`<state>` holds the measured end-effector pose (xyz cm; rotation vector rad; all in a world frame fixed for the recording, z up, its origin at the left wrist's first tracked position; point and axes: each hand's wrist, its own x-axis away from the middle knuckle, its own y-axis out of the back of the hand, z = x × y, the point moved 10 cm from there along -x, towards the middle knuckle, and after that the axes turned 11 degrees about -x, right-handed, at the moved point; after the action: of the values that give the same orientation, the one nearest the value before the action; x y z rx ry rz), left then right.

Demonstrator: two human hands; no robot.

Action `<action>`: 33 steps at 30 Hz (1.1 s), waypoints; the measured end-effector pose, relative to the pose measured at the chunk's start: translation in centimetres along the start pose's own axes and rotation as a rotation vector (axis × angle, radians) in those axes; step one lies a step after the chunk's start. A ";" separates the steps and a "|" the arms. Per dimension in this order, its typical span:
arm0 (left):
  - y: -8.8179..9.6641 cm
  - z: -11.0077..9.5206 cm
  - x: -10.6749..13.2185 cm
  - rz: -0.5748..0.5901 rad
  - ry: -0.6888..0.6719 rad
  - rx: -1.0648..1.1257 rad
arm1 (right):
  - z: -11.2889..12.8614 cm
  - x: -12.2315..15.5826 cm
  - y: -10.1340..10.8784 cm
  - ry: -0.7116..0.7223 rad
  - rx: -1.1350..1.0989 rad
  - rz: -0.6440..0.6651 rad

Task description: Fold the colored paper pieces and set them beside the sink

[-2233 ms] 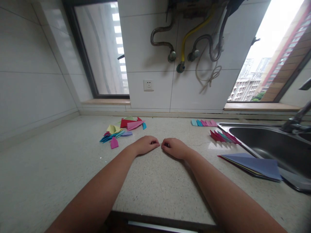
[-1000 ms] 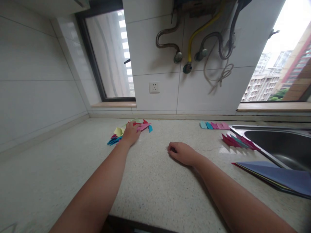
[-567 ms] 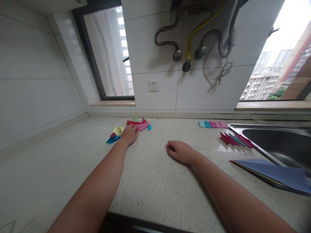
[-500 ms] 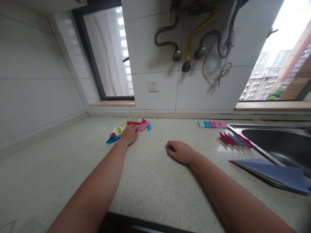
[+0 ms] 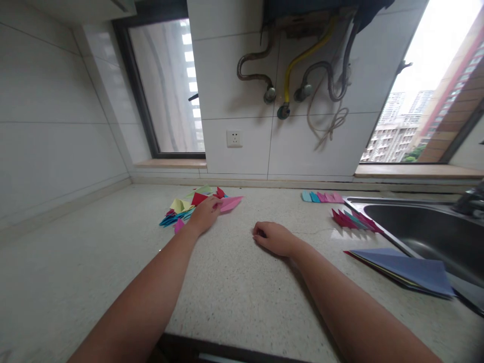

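My left hand point(image 5: 205, 216) grips a pink folded paper point(image 5: 230, 203) with a pointed tip, much like a paper plane, at the right side of a loose pile. In that pile lie a yellow folded paper point(image 5: 180, 205), a red folded paper point(image 5: 198, 198), blue folded papers point(image 5: 172, 219) and a magenta piece point(image 5: 179, 226) beside my wrist. The left fingertips are partly hidden. On the countertop point(image 5: 227, 282), my right hand point(image 5: 275, 238) rests with fingers curled round a hollow, and nothing shows inside it.
To the right stand a row of small blue and pink folded papers point(image 5: 321, 197), a row of crimson and teal ones point(image 5: 355, 220), and a stack of large folded papers point(image 5: 404, 269) by the sink point(image 5: 416, 227). Hoses point(image 5: 287, 75) and a socket point(image 5: 234, 138) are on the wall.
My left hand has drawn the pink folded paper a little to the right, away from the pile. My right hand stays in place, while the view has shifted slightly.
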<state>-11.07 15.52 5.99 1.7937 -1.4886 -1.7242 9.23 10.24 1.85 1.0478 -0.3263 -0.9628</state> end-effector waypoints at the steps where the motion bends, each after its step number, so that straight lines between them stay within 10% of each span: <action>1: 0.1 -0.2 0.0 -0.019 0.004 0.060 | 0.0 0.0 0.0 -0.002 -0.001 -0.004; 14: -2.1 0.3 0.2 0.020 0.349 0.679 | -3.7 1.5 7.0 -0.109 -0.248 -0.592; 33: -5.3 -1.7 1.6 0.225 0.474 1.005 | -2.2 1.7 6.8 0.086 -0.469 -0.615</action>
<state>-7.46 15.91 1.51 2.0716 -2.3735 -0.3319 15.05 11.20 6.17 0.7550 0.3094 -1.4505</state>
